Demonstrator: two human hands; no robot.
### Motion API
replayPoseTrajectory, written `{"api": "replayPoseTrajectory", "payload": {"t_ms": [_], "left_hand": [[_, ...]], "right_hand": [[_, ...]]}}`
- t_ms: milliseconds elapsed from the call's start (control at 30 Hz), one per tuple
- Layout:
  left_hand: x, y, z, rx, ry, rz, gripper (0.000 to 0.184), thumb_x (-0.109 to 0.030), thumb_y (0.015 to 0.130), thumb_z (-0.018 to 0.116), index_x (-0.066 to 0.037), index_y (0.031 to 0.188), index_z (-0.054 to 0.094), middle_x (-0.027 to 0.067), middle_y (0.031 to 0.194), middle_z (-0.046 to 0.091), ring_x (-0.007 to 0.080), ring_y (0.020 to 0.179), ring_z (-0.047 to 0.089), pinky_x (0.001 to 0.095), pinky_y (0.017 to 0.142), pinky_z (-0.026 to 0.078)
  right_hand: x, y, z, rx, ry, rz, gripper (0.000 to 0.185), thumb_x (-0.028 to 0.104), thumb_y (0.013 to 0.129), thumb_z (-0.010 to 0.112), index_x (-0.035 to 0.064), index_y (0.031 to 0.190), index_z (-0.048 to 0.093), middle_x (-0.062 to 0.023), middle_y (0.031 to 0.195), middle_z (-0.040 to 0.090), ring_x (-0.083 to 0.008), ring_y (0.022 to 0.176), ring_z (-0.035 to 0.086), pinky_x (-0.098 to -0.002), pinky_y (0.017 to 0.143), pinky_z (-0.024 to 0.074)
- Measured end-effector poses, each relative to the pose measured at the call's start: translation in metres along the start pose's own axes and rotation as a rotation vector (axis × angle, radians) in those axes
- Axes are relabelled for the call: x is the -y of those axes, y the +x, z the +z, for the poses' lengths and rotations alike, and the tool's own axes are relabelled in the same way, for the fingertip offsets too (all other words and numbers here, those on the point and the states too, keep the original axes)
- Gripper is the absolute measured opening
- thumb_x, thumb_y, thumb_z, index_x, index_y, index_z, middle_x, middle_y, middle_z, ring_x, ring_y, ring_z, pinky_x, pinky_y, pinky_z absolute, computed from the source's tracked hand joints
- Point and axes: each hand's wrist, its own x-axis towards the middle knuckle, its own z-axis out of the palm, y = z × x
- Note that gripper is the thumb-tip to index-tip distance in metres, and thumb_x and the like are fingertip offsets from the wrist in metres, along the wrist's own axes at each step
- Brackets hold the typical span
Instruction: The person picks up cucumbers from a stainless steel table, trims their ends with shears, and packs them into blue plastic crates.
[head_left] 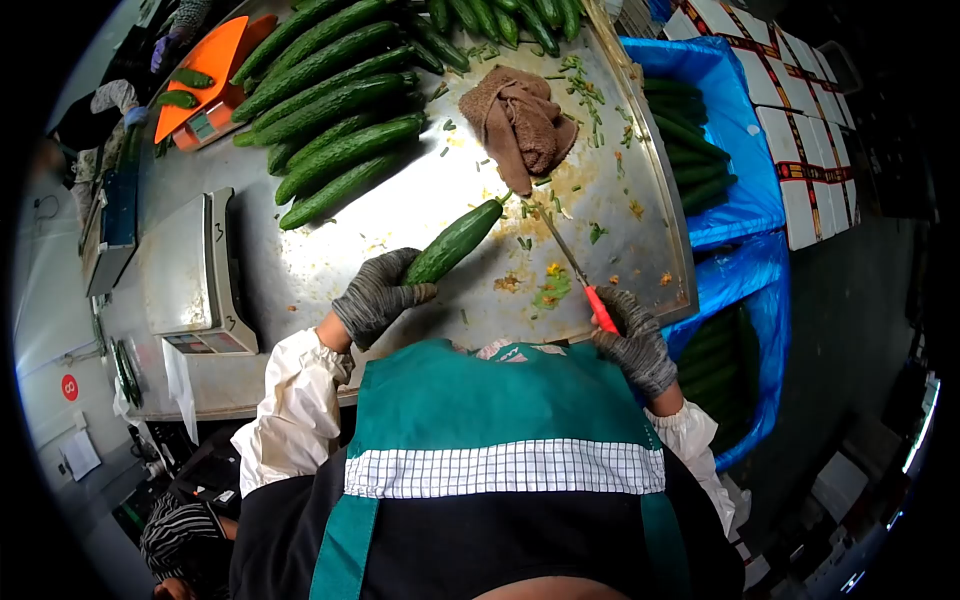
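Note:
My left hand (375, 300), in a grey knit glove, is closed around one end of a green cucumber (457, 241). The cucumber tilts up to the right, its stem end pointing away from me. In my right hand (637, 345), gloved the same way, is a knife (572, 262) with a red handle and a narrow metal blade. Its tip is close to the cucumber's stem; whether they touch I cannot tell. Just beyond lies a crumpled brown cloth (520, 125). Cut stems and yellow-green scraps (552, 287) litter the metal table (400, 200) around the blade.
Several cucumbers (345, 125) lie in a row at the back left. A digital scale (190, 270) stands left, an orange-topped scale (205, 85) farther back. Blue-lined crates (750, 180) of cucumbers sit right of the table edge, beside stacked white boxes (810, 150). Other people work at the left.

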Motion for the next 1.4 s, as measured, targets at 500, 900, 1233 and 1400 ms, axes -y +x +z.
{"api": "replayPoseTrajectory", "payload": {"t_ms": [500, 900, 1233, 1400], "left_hand": [[0.002, 0.01, -0.002, 0.139, -0.045, -0.04, 0.045, -0.01, 0.072, 0.069, 0.001, 0.111, 0.05, 0.0037, 0.096, 0.057, 0.0126, 0.088, 0.051, 0.0277, 0.082, 0.042], [-0.025, 0.018, -0.024, 0.054, 0.472, 0.171, 0.047, -0.025, 0.07, 0.068, 0.0, 0.107, 0.053, 0.0133, 0.09, 0.059, 0.0236, 0.083, 0.055, 0.0332, 0.076, 0.044], [-0.135, 0.063, -0.175, -0.604, 1.186, 0.391, 0.045, -0.029, 0.071, 0.065, -0.01, 0.11, 0.052, 0.0169, 0.1, 0.053, 0.0346, 0.093, 0.052, 0.0396, 0.079, 0.043], [-0.166, 0.123, -0.259, -0.594, 1.136, 0.439, 0.048, -0.019, 0.068, 0.068, -0.003, 0.111, 0.051, 0.0163, 0.102, 0.055, 0.031, 0.095, 0.053, 0.0358, 0.079, 0.043]], "right_hand": [[0.015, 0.011, 0.012, 0.017, -0.021, -0.052, 0.05, 0.013, 0.066, 0.066, 0.0002, 0.112, 0.05, -0.0193, 0.1, 0.058, -0.0285, 0.091, 0.058, -0.0344, 0.079, 0.0456], [0.02, 0.014, 0.021, -0.005, 0.12, 0.036, 0.039, 0.01, 0.074, 0.06, -0.0016, 0.109, 0.05, -0.0082, 0.085, 0.057, -0.0121, 0.068, 0.054, -0.026, 0.059, 0.0461], [-0.009, 0.038, 0.02, -0.079, 0.178, -0.013, 0.044, 0.011, 0.071, 0.06, -0.0014, 0.112, 0.048, -0.0076, 0.091, 0.054, -0.013, 0.077, 0.051, -0.0261, 0.07, 0.0447], [0.0, 0.04, 0.024, -0.126, 0.136, 0.001, 0.044, 0.009, 0.07, 0.06, -0.0017, 0.111, 0.049, -0.0082, 0.091, 0.055, -0.0139, 0.08, 0.051, -0.027, 0.074, 0.0434]]}}
